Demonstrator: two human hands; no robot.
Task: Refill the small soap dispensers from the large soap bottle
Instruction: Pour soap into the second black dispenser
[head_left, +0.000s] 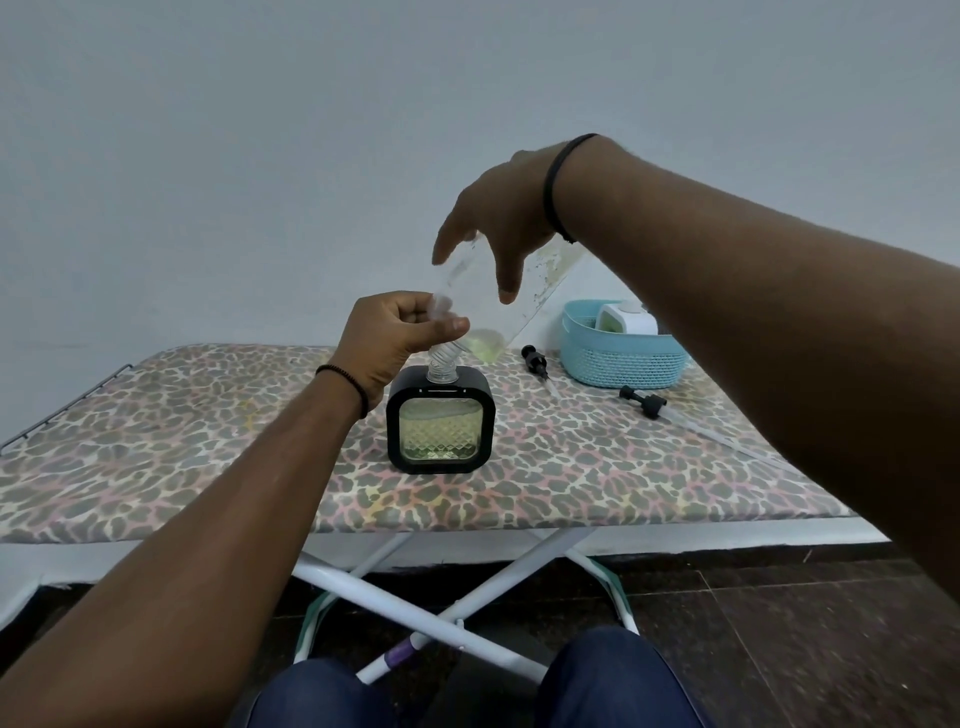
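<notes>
Head view showed the left hand (400, 338) pinching the neck of the large soap bottle (485, 301), tipped mouth-down into the black small dispenser (440, 426) on the bench (156, 441). Its window looked mostly full. The right hand (498, 223) gripped the nearly drained bottle's base. Two pumps (535, 361) lay loose beside a basket (618, 358) holding another dispenser (626, 318), probably still unfilled.

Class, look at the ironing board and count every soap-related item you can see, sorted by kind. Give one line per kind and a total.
Large clear soap bottle, tipped over the dispenser, held by the right hand and left hand: 1
Small soap dispensers: 2 (black one; white one in the basket)
Black pump heads: 2
Blue basket: 1
Total: 6
</notes>
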